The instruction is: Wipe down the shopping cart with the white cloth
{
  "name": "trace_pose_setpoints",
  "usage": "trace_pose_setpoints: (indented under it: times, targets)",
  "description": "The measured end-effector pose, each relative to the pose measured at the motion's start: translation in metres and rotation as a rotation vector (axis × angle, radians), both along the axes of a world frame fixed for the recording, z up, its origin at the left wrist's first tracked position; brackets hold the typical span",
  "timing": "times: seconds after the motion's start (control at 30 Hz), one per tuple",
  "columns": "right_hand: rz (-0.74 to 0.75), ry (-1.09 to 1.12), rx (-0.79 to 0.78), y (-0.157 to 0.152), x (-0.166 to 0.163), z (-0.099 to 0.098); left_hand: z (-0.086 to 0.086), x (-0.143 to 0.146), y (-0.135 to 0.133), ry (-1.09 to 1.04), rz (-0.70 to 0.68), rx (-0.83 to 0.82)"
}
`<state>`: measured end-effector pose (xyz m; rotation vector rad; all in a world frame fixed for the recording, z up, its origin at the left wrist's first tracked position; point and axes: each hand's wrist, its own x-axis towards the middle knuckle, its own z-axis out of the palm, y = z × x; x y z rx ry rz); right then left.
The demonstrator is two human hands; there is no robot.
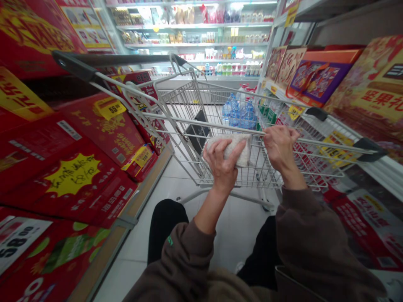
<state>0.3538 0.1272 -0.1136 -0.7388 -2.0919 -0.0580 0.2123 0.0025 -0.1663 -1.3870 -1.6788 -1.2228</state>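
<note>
A metal shopping cart (pixel 226 126) stands sideways in front of me, its dark handle at the upper left. My left hand (pixel 222 161) has its fingers wrapped over a pale, folded cloth (pixel 241 147) and presses it against the wires of the cart's near side. Further right, my right hand (pixel 280 147) is closed around the cart's top side rail. A dark panel (pixel 198 132) shows inside the cart, to the left of the cloth. The palm side of my left hand is hidden.
Stacked red boxes (pixel 94 184) with price tags line the left side. Gift boxes (pixel 324 75) fill a shelf on the right. Large blue water bottles (pixel 241 111) stand beyond the cart. A lit refrigerated shelf (pixel 195 44) closes off the back. White floor tiles (pixel 135 260) lie below.
</note>
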Motion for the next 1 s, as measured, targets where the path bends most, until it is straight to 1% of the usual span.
trace_pose_setpoints:
  times: [0.03,0.1,0.17,0.27,0.33,0.37,0.43,0.5,0.57,0.63,0.7,0.73,0.77,0.83,0.9,1.0]
  targets:
    - [-0.001,0.004,0.004,0.000,0.000,0.000,0.001,0.002,0.005,0.000,0.015,0.006]
    - [-0.008,0.005,0.012,0.001,0.000,-0.001,-0.007,0.007,0.016,0.002,0.044,-0.014]
    - [-0.014,-0.004,0.017,0.001,0.000,-0.001,-0.024,0.011,0.023,0.003,0.060,-0.063]
    - [-0.015,-0.024,0.023,0.001,0.000,-0.001,-0.054,0.014,0.023,0.001,0.034,-0.167]
    - [-0.016,-0.026,0.026,0.001,0.000,-0.001,-0.068,0.015,0.019,-0.009,0.009,-0.244]
    - [-0.016,-0.024,0.026,0.001,-0.001,-0.001,-0.072,0.015,0.016,-0.016,-0.002,-0.279]
    - [-0.013,-0.018,0.026,0.001,-0.001,-0.001,-0.072,0.015,0.009,-0.023,-0.031,-0.337]
    - [-0.012,-0.018,0.028,0.002,-0.001,-0.001,-0.061,0.015,0.002,-0.014,-0.063,-0.345]
    - [-0.017,-0.032,0.029,0.002,-0.001,-0.002,-0.042,0.015,-0.002,0.002,-0.075,-0.263]
    - [-0.021,-0.042,0.032,0.002,-0.001,-0.002,-0.023,0.015,0.000,0.013,-0.054,-0.125]
    - [-0.019,-0.036,0.032,0.001,0.000,-0.001,-0.012,0.015,0.007,0.019,-0.014,-0.020]
    - [-0.017,-0.031,0.027,0.000,0.000,-0.001,-0.011,0.014,0.012,0.025,0.005,0.011]
    - [-0.014,-0.029,0.019,-0.001,0.000,0.000,-0.013,0.014,0.018,0.035,0.021,0.032]
    - [-0.010,-0.034,-0.002,-0.003,0.001,0.001,-0.024,0.011,0.028,0.063,0.040,0.036]
    - [-0.007,-0.043,-0.020,-0.003,0.000,0.002,-0.038,0.009,0.034,0.075,0.047,-0.012]
    - [-0.008,-0.050,-0.028,-0.003,-0.001,0.003,-0.056,0.007,0.033,0.060,0.049,-0.114]
